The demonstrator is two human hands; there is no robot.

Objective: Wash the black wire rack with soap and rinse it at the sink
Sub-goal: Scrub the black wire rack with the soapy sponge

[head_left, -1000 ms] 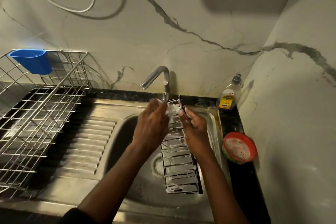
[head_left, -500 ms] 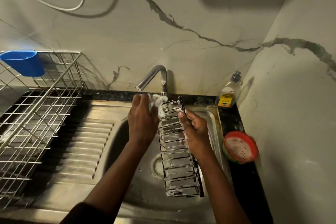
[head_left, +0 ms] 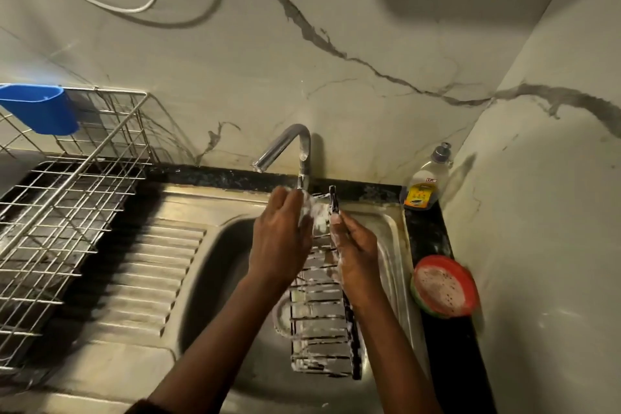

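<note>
The black wire rack (head_left: 319,323) stands lengthwise over the sink basin (head_left: 215,279), streaked with white foam. Its far end lies just below the tap (head_left: 292,144). My left hand (head_left: 279,242) holds a foamy white scrub pad (head_left: 317,212) against the rack's far end. On the rack's right side, my right hand (head_left: 356,249) grips the black rim near the far end, with suds on its fingers. The hands hide the middle of the rack.
A dish soap bottle (head_left: 425,183) stands on the dark ledge at the back right. In front of it sits a red-and-green bowl (head_left: 443,286) of soap paste. A steel drying rack (head_left: 60,212) with a blue cup (head_left: 40,107) fills the left, beside the ribbed drainboard (head_left: 144,272).
My left hand shifted the pad a little left and then back right at the rack's far end. My right hand kept its hold on the rim.
</note>
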